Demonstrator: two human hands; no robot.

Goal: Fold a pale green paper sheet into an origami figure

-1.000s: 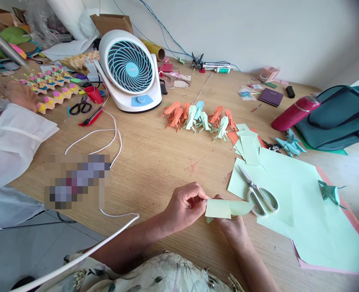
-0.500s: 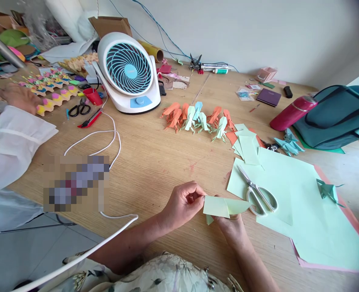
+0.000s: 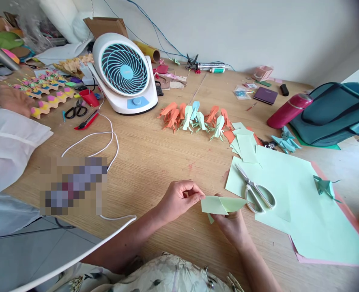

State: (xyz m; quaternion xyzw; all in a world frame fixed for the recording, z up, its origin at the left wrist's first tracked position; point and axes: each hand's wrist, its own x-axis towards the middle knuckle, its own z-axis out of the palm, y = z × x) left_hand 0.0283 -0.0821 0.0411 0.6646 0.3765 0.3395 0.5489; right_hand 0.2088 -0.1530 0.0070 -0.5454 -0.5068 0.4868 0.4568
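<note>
A small piece of pale green paper (image 3: 214,205), partly folded and curling at its right end, is held above the table near its front edge. My left hand (image 3: 181,199) pinches the paper's left corner between thumb and forefinger. From below, my right hand (image 3: 230,225) grips the same paper, with some of its fingers hidden behind it. White-handled scissors (image 3: 254,190) lie slightly open on large green sheets (image 3: 307,202), just right of my right hand. Folded orange, green and blue paper figures (image 3: 194,115) stand in a row beyond my hands.
Smaller green paper pieces (image 3: 246,147) lie behind the scissors. A white fan (image 3: 125,73) stands at the back, its cable crossing the left side. A magenta bottle (image 3: 290,110) leans by a teal bag (image 3: 331,113). At far left, a co-worker's sleeve (image 3: 18,142) reaches over the table.
The view has shifted slightly, so everything sits a little further left. Both hands keep hold of the green paper, whose upper fold has moved slightly leftward.
</note>
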